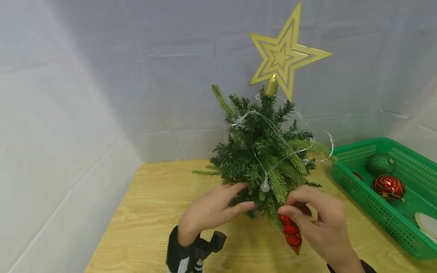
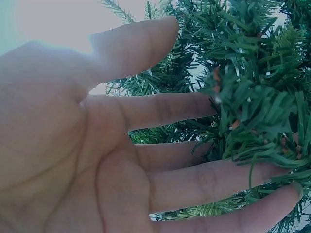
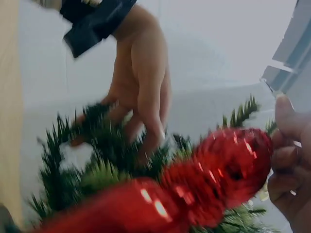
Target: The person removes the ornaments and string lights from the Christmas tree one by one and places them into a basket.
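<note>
We see a red glittery finial ornament [image 1: 291, 231] at the lower front branches of a small artificial Christmas tree [image 1: 249, 159], tilted, its pointed tip downward. The right hand [image 1: 319, 220] grasps it, fingers and thumb pinching its upper end; whether they grip the cap or a hanging loop, we cannot tell. On the other side of the tree, the left hand [image 1: 218, 206] holds nothing in its grasp: its fingers are extended and reach in among the green needles, touching them. Clear string lights [image 1: 265, 187] loop over the branches, and a gold star topper [image 1: 280, 57] leans slightly at the top. The tree stands on a wooden surface [image 1: 164, 197]. To its right we find a green plastic basket [image 1: 385, 223] with a green ball [image 1: 381, 164], a red swirl-patterned ball [image 1: 388, 187] and a pale piece [image 1: 426, 223], partly cut off. Behind hangs a creased whitish backdrop [image 1: 164, 76].
</note>
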Available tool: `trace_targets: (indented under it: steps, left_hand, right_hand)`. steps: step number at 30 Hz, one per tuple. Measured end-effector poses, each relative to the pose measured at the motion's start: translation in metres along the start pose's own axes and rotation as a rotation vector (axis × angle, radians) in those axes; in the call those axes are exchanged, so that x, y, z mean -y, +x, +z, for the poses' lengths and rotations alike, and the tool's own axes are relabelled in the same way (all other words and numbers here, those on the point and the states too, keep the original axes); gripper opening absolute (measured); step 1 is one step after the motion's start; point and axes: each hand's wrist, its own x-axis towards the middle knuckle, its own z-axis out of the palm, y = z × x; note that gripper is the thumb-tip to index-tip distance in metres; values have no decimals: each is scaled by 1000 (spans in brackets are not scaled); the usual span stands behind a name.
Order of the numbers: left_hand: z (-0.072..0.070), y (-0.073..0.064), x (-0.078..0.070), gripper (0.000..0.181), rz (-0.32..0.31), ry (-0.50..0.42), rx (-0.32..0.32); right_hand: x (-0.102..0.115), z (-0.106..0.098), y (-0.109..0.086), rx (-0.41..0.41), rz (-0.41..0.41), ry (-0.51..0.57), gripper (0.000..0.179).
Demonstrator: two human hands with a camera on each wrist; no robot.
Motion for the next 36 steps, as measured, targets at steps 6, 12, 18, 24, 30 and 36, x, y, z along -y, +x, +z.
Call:
trace_targets:
  steps: [6, 12, 18, 24, 30, 36]
  left_hand:
    - [1, 1, 2, 55, -3, 6, 1]
    - [1, 1, 2, 56, -11, 15, 0]
    - [1, 1, 1, 56, -12, 17, -2]
    - [1, 2, 0, 56, -13, 29, 4]
    - [2, 3, 1, 53, 15, 17, -8]
    - [3, 3, 2, 52, 24, 26, -15]
  right_hand:
    - [89, 4, 76, -35, -168, -143, 16]
    - [111, 13, 98, -108, -192, -215, 33]
    - [102, 13, 86, -84, 79, -107, 22]
    - [99, 16, 82, -182, 262, 320, 4]
    - [103, 20, 90, -169, 83, 78, 8]
    - [106, 27, 101, -192, -360, -494, 35]
